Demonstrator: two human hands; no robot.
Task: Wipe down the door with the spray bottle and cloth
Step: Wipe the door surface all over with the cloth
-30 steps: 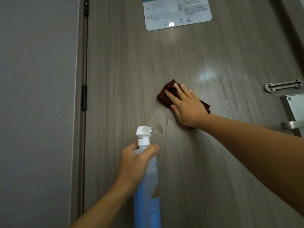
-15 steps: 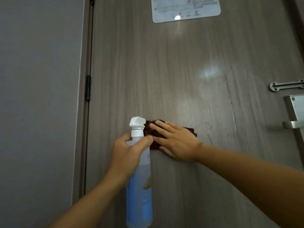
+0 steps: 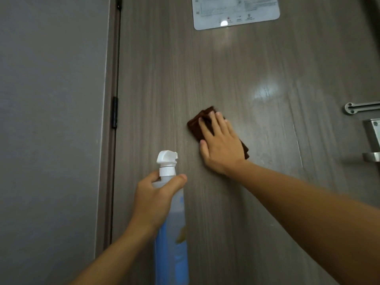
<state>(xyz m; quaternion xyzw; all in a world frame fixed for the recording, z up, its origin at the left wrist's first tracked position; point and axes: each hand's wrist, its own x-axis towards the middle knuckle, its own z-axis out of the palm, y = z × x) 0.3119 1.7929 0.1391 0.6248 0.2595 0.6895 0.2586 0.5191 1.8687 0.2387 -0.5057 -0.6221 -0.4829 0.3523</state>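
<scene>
A grey-brown wood-grain door (image 3: 236, 75) fills the view. My right hand (image 3: 221, 145) lies flat with straight fingers on a folded dark brown cloth (image 3: 197, 125), pressing it against the door's middle. Most of the cloth is hidden under the hand. Lower left of it, my left hand (image 3: 155, 200) grips the neck of a clear spray bottle (image 3: 171, 239) holding blue liquid. The bottle's white nozzle (image 3: 167, 159) points right, just off the door surface.
A grey wall (image 3: 51, 130) and the door frame with a dark hinge (image 3: 114, 112) run down the left. A laminated notice (image 3: 236, 11) is fixed at the top. A metal latch arm (image 3: 362, 108) and a lever handle plate (image 3: 373, 138) sit at the right edge.
My right hand swept the cloth down and left to the bottle's nozzle, then back up and right to mid-door. The wet patch by the nozzle is gone. My left hand kept the bottle.
</scene>
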